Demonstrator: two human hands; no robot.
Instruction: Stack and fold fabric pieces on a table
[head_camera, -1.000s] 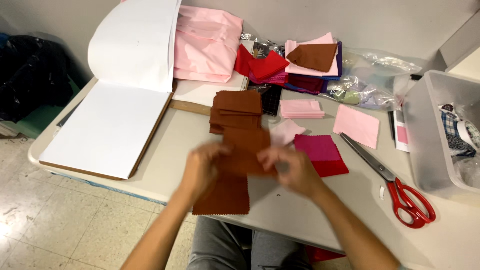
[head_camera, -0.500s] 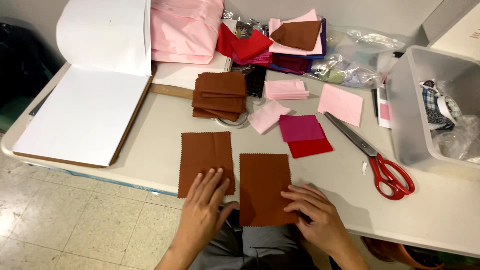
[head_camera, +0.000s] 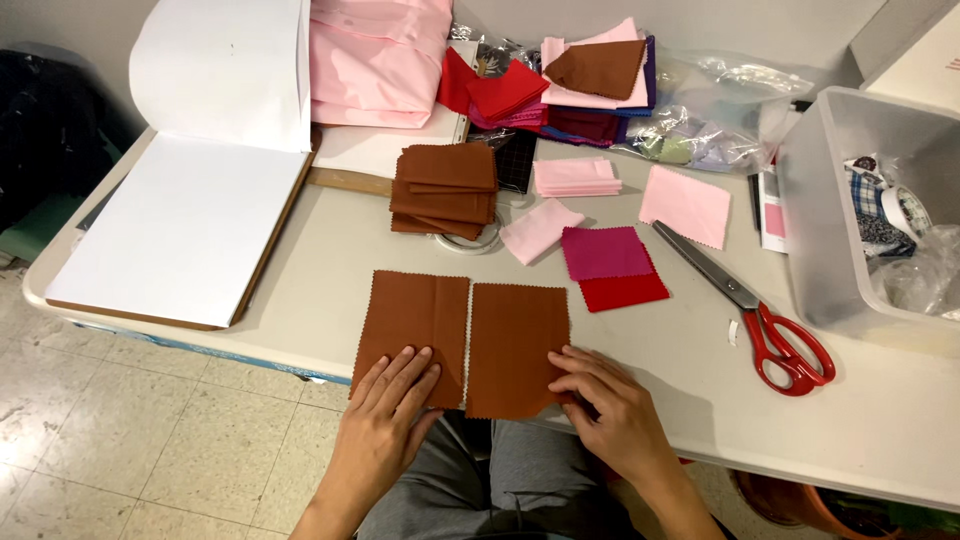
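- Left hand (head_camera: 385, 425) lies flat, fingers spread, pressing the near edge of the left brown fabric piece (head_camera: 415, 325); it grips nothing.
- Right hand (head_camera: 610, 415) rests open, fingertips on the near right corner of the right brown fabric piece (head_camera: 515, 345).
- Both pieces are rectangular with pinked edges, side by side at the table's (head_camera: 320, 265) near edge, almost touching.
- Farther back sits a stack of brown squares (head_camera: 445, 190).
- At right, red-handled scissors (head_camera: 770, 320) lie beside a clear plastic bin (head_camera: 830, 240) holding patterned fabric scraps (head_camera: 880, 210).
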